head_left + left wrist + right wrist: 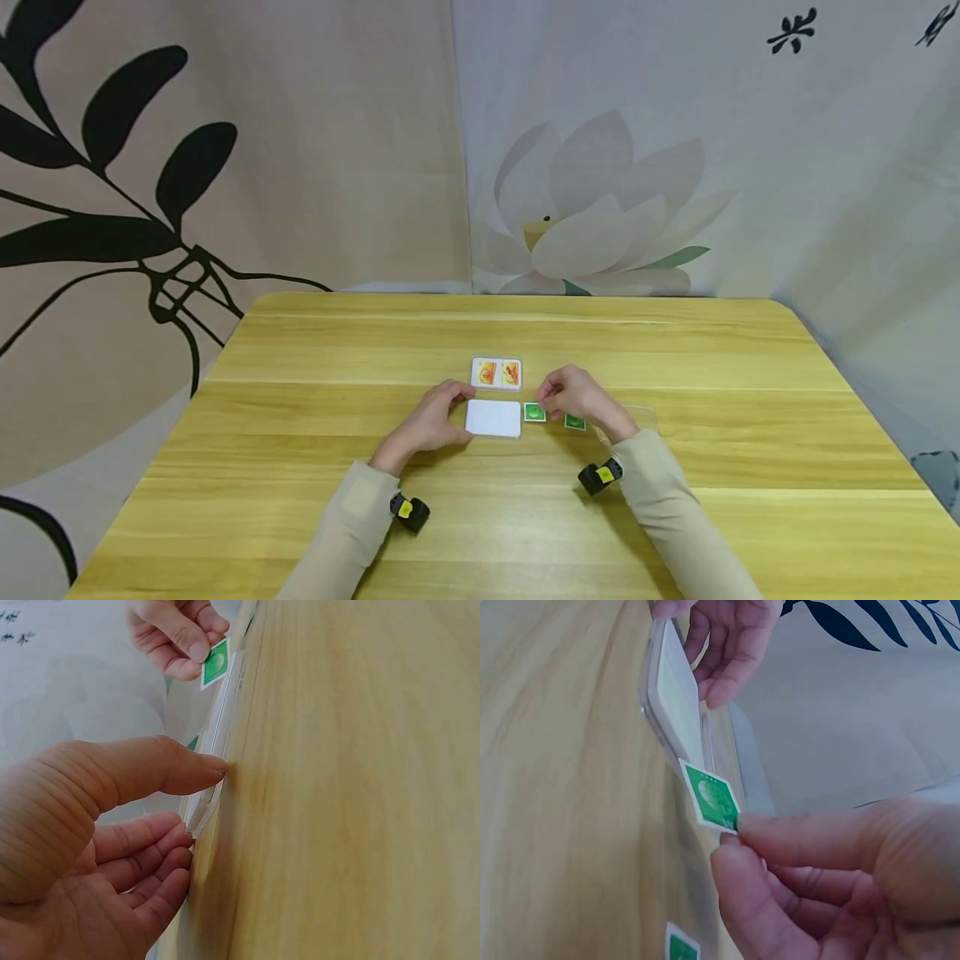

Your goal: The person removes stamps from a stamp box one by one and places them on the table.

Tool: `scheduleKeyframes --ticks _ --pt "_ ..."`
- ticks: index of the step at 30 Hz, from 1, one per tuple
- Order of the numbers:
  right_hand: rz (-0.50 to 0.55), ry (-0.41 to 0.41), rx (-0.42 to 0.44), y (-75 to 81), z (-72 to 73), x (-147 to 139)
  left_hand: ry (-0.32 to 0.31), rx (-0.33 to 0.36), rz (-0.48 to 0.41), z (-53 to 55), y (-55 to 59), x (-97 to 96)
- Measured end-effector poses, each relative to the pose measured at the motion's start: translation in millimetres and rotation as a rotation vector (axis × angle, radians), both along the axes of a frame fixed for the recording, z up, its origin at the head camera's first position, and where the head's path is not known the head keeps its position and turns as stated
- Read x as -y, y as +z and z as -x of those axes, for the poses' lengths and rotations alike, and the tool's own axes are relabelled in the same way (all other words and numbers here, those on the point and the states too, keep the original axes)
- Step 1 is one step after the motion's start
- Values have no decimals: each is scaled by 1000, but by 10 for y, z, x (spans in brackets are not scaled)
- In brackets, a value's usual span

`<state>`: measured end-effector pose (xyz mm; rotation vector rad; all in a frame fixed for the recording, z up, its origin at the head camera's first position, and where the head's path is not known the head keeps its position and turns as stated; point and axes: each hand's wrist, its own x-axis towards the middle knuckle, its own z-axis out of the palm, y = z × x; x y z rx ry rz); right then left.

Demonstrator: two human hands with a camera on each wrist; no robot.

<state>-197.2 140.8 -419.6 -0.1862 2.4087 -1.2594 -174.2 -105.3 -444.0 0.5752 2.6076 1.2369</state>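
Green stamp [711,796], pinched in the right hand's [581,396] grip just beside the white case [492,418] that the left hand's [433,417] wider grip steadies, seems mid-positioning, probably calling for careful alignment.

A hand could reach the white stack [492,419] from the near side, between the sleeves [348,517]; the left hand [431,418] blocks its left, the stamp [535,412] and right hand [581,396] its right, the card [497,374] its far side. Beyond the card, the table [510,329] leaves room across
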Motion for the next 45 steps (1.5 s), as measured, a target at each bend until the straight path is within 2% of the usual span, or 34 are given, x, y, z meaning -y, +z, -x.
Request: scheduleKeyframes --ticks 8,16,28,37,40,45 --pt "-38 12 -3 -16 10 -50 -1 5 -12 5 -5 5" --pt "-99 -24 -30 -31 7 -36 6 19 -10 -3 5 8" --pt "-213 -13 -104 -17 -6 39 -9 2 -16 7 -18 19" --pt "-329 26 -204 -5 -13 60 3 12 -22 -1 -6 9" --pt "-328 23 -190 -3 -13 57 10 11 -16 -5 -5 4" --pt "-259 51 -247 16 -23 2 17 16 8 1 6 -4"
